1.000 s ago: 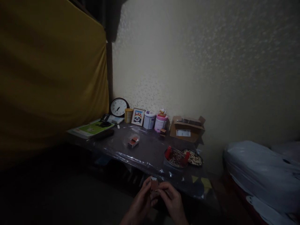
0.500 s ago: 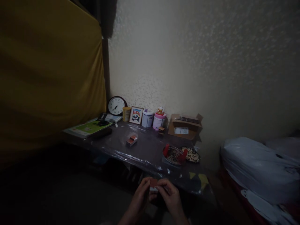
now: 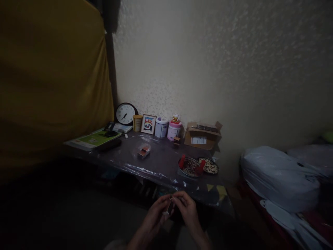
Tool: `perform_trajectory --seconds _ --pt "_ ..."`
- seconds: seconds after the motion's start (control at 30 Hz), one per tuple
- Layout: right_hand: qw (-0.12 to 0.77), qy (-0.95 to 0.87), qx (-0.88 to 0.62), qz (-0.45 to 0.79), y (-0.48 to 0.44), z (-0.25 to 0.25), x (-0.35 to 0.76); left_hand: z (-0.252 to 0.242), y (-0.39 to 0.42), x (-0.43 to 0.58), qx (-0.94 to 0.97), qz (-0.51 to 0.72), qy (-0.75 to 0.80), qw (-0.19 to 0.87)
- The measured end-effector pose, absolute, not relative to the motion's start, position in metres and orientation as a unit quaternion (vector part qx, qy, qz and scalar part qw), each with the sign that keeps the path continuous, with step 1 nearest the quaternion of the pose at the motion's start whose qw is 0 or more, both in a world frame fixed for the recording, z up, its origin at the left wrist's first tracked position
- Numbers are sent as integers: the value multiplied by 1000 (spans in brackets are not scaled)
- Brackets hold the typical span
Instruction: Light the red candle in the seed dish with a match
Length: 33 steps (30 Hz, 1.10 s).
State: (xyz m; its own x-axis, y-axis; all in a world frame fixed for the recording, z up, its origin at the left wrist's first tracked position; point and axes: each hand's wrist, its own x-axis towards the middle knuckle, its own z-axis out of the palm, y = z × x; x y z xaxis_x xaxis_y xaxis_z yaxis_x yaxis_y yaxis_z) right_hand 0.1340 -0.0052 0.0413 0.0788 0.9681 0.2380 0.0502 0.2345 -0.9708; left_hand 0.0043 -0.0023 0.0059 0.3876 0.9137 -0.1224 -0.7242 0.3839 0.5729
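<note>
Two bare hands meet in the head view at the near edge of a dark table [image 3: 160, 161] covered with clear plastic. The left hand [image 3: 157, 210] has its fingers closed around a small rectangular box with a dark side and pale end [image 3: 169, 209], held tilted off the table. The right hand [image 3: 186, 205] has its thumb and fingertips pinched together at the far end of that box; it is too dim to tell what they grip. Small reddish-brown boxes [image 3: 144, 152] rest farther left on the table. To their right stands a round dish of dark seeds [image 3: 189, 175] with red upright pieces [image 3: 182, 161]. Beyond, an open brown cardboard box [image 3: 189, 139] sits at the far right, a round black-rimmed clock [image 3: 125, 114] at the far left.
</note>
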Motion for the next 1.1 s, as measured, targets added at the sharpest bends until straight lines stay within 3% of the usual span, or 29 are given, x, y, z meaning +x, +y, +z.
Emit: perform_trajectory --seconds 0.13,0.23,0.5,0.67,1.1 --pt "563 -551 -486 379 -3 39 137 3 0 -1 205 509 211 809" --pt "548 -608 -499 284 -2 40 144 8 0 -5 208 509 182 815" --pt "427 -779 -454 69 -8 34 150 18 -5 -5 239 503 151 817" --pt "402 -806 -434 34 -9 32 150 13 -3 -3 228 508 155 816" --pt "481 -758 -438 41 -8 39 146 9 -1 0 228 519 169 807"
